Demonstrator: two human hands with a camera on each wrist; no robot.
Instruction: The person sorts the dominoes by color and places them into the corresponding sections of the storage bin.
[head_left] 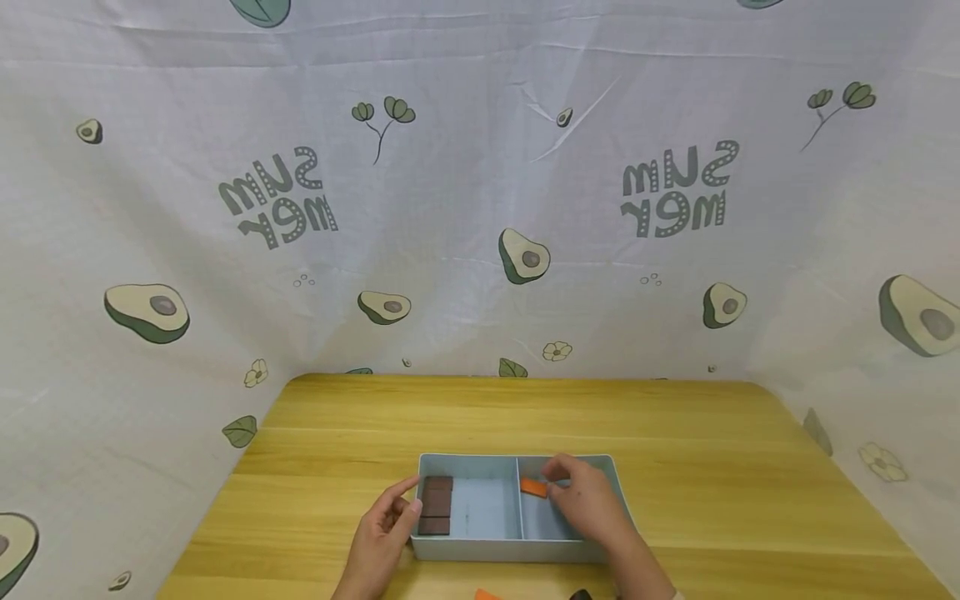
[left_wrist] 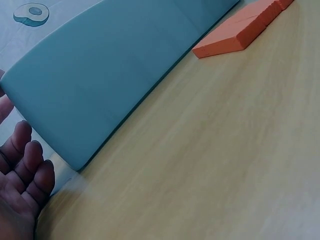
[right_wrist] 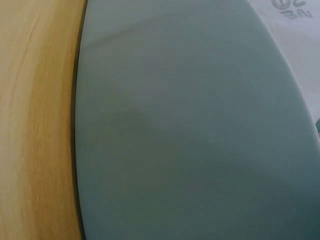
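Note:
A pale blue-grey box [head_left: 465, 550] with one divider [head_left: 519, 500] stands on the table in front of me. My left hand [head_left: 380, 533] is at its left wall, thumb and index fingertips at the rim, the other fingers loosely bent outside it. The left wrist view shows those fingers [left_wrist: 32, 167] beside the box's corner. Inside the right compartment, my right hand [head_left: 588, 500] pinches the right end of a small orange block [head_left: 534, 487], which lies slantwise near the divider. Brown rectangular blocks [head_left: 436, 504] line the left wall of the left compartment.
More orange blocks [left_wrist: 235, 32] lie on the wooden table [head_left: 337, 467] in front of the box. A small dark object [head_left: 581, 595] shows at the bottom edge of the head view. An avocado-print cloth [head_left: 450, 208] hangs behind the table and along both sides.

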